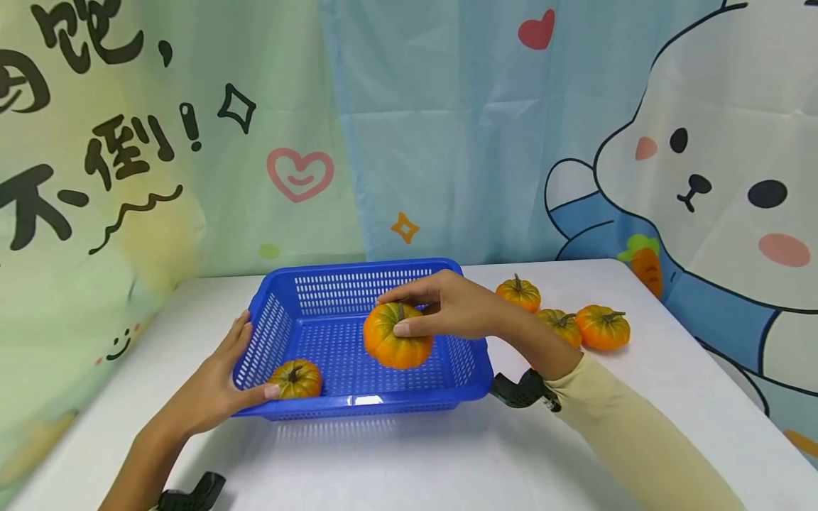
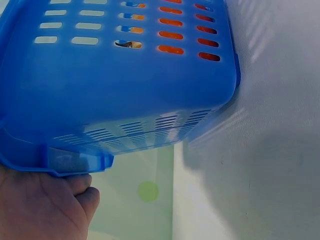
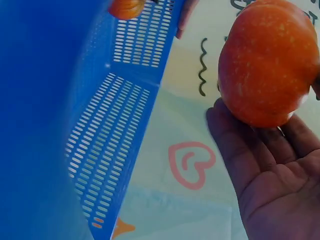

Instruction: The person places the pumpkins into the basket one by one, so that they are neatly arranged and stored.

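In the head view a blue plastic basket with slotted walls stands on the white table. My left hand grips its left end, thumb over the near rim and fingers along the side; the left wrist view shows those fingers at the rim's underside. A small orange pumpkin lies inside, in the near left corner. Over the basket's right half, my right hand holds another pumpkin between thumb and fingers, near its stem. From the right wrist view this held pumpkin hangs above the basket's rim level.
Beyond my right forearm, three more pumpkins stand on the table: one at the back, one partly hidden by the arm and one to the right. A printed curtain hangs behind the table.
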Tool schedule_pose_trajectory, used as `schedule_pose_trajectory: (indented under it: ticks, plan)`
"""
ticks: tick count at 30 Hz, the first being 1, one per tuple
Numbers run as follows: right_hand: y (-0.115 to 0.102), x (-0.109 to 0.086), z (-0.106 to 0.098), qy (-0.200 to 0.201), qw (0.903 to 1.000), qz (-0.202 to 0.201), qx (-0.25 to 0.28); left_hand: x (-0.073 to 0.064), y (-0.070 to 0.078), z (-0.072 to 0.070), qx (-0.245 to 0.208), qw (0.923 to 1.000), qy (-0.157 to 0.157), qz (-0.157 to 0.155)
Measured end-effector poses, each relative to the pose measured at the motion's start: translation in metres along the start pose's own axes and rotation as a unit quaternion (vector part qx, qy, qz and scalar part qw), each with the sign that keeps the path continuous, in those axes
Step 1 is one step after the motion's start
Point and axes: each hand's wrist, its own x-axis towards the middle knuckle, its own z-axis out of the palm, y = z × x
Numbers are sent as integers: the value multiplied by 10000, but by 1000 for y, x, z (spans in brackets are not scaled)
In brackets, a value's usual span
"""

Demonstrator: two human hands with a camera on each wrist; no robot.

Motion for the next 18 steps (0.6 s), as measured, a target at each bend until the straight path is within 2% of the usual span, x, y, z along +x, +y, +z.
schedule_pose_trajectory:
  ticks: [4, 8, 18]
  plan:
    - [-2, 5, -2, -137, 9991, -9, -407, 1, 0, 0, -3, 10000, -8, -3]
    - [-2, 10, -3, -130, 9982, -46, -589, 1, 1, 0, 38, 10000, -22, -46]
    - [-1, 26, 2, -234, 9984, 13, -505, 1, 1, 1, 70, 9999, -18, -84]
